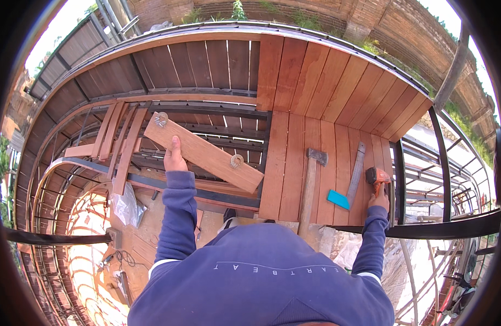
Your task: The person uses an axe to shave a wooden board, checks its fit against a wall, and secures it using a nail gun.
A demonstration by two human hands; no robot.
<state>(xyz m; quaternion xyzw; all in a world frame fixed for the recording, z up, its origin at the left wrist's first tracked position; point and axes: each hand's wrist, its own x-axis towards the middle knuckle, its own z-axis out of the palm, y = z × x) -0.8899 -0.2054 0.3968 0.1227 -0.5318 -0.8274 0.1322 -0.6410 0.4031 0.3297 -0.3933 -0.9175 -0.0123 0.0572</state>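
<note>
A short reddish-brown wooden board [201, 151] lies in my left hand [175, 156], the thumb on its top face and the other fingers hidden beneath. Two round clumps of small metal pieces, perhaps screws, sit on it: one clump [161, 119] at the far left end, another clump [236, 161] nearer the right end. My right hand [379, 198] is wrapped round the handle of an orange and black cordless drill [377, 175] at the right edge of the planked seat. Left of the drill lie a try square [357, 171] with a turquoise handle and a wooden-handled hammer [314, 158].
Reddish planks cover the bench seat [280, 163] and backrest [343, 81] on the right. Leftward, the dark metal frame [218, 115] is open, with several loose wood strips [117, 136] across it. A plastic bag [127, 206] and power cable [123, 259] lie below.
</note>
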